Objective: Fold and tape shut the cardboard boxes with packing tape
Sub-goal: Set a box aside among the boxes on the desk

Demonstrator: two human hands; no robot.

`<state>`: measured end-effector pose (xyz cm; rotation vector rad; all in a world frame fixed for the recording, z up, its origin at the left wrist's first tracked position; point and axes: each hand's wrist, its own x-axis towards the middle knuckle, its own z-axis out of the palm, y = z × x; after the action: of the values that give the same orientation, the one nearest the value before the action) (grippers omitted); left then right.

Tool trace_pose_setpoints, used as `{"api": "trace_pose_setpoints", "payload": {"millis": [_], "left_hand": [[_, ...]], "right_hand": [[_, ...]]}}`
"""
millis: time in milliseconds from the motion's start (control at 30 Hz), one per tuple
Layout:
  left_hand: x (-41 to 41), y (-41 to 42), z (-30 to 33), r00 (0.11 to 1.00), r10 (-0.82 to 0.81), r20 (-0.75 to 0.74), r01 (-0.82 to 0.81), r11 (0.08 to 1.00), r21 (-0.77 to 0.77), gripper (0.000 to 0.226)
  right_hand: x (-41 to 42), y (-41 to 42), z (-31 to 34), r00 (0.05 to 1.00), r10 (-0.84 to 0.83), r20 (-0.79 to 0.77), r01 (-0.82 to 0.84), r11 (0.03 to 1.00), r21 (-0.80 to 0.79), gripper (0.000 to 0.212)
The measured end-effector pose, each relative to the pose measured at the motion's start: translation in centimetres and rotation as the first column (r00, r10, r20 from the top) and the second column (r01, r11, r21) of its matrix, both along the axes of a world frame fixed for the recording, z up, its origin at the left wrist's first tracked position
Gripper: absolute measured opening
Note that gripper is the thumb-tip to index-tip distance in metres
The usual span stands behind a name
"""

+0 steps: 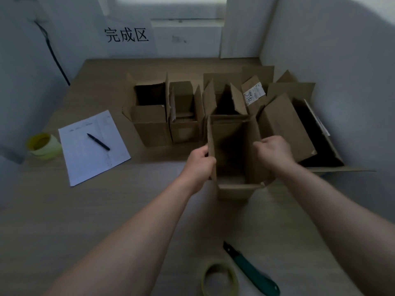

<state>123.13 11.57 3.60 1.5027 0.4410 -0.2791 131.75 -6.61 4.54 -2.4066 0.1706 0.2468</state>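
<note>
Left hand (199,161) pinches the left flap of the open cardboard box (233,154); right hand (274,149) grips its right flap. The box stands mid-worktop (106,210), in front of 4 other open boxes. Assessment: light, stiff, prone to creasing; best held at flap edges. Tape roll (220,278) and knife (250,272) lie nearer the person.

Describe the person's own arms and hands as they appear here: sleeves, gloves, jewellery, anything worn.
Both forearms are bare to the frame's edge, no sleeves showing. The left hand and right hand wear no gloves; no watch, bracelet or ring is visible.
</note>
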Motion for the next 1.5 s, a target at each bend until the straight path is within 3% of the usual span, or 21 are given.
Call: {"api": "trace_pose_setpoints", "payload": {"millis": [100,167,333,500,600,667,767,867,1000,1133,1300,1500], "left_hand": [[2.0,-0.7,0.4,1.0,0.009,0.015,-0.01,0.998,0.065,0.054],[2.9,-1.8,0.6,1.0,0.01,0.029,-0.014,0.994,0.112,0.055],[3.0,-3.0,1.6,0.997,0.003,0.076,-0.017,0.983,0.18,0.064],[0.5,-1.5,2.1,0.985,-0.039,0.17,-0.021,0.942,0.336,0.053],[-1.9,0.5,2.3,0.971,-0.053,0.232,-0.052,0.905,0.423,0.047],[-3.7,2.0,2.4,0.961,-0.082,0.263,-0.074,0.844,0.532,0.046],[-6.9,4.8,2.7,0.948,-0.163,0.274,-0.105,0.651,0.752,0.045],[-11.4,7.5,3.4,0.944,-0.174,0.279,-0.174,0.453,0.874,0.04],[-19.2,10.7,4.5,0.964,-0.067,0.256,-0.233,0.237,0.943,0.036],[-28.0,12.6,5.9,0.972,0.141,0.186,-0.198,0.08,0.977,0.032],[-40.3,12.1,6.4,0.902,0.418,0.113,-0.131,0.014,0.991,0.038],[-54.6,8.4,7.1,0.743,0.659,0.118,-0.115,-0.049,0.992,0.043]], "right_hand": [[2.1,-2.0,1.1,0.992,-0.023,0.127,0.037,0.993,-0.109,0.029],[2.4,-2.3,1.3,0.988,0.046,0.15,-0.024,0.988,-0.151,0.02],[2.0,-2.1,1.5,0.989,0.047,0.141,-0.044,0.999,-0.023,0.022],[-0.6,-1.4,3.1,0.953,0.005,0.302,0.004,1.0,-0.03,0.03],[-3.7,0.3,4.8,0.881,0.142,0.451,-0.153,0.988,-0.012,0.029],[-6.1,2.0,5.8,0.826,0.294,0.481,-0.293,0.953,-0.08,0.033],[-9.7,5.5,6.3,0.748,0.477,0.462,-0.44,0.877,-0.194,0.039],[-13.0,9.3,6.3,0.655,0.607,0.45,-0.533,0.793,-0.295,0.04],[-17.1,14.1,6.2,0.496,0.753,0.432,-0.659,0.651,-0.377,0.04],[-22.3,18.3,6.1,0.336,0.829,0.446,-0.774,0.513,-0.371,0.041],[-30.8,21.8,5.4,0.059,0.884,0.464,-0.902,0.247,-0.355,0.035],[-42.8,23.4,6.4,-0.164,0.879,0.448,-0.93,0.014,-0.368,0.038]]}}
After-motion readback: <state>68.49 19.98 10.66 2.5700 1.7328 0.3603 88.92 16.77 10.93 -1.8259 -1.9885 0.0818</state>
